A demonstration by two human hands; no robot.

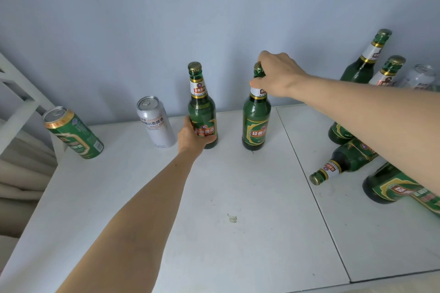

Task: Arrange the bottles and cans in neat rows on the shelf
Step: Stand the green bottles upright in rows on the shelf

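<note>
The bottles at 12 o'clock stand upright near the wall, probably to form a back row: the left hand [194, 137] grasps the left bottle [202, 112] by its body. The right hand [277, 76] pinches the neck of the right bottle [256, 123], likely to steady it.

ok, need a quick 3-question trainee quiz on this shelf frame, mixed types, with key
1. True or false: the left hand grips its green bottle by the neck.
2. Which stands immediately left of the left-held bottle? A) green can B) silver can C) a lying bottle
3. Fill in: the right hand grips the other upright bottle at its ____.

Key: 1 false, it holds the lower body. 2 B. 3 neck; the bottle stands on the white shelf.
</note>
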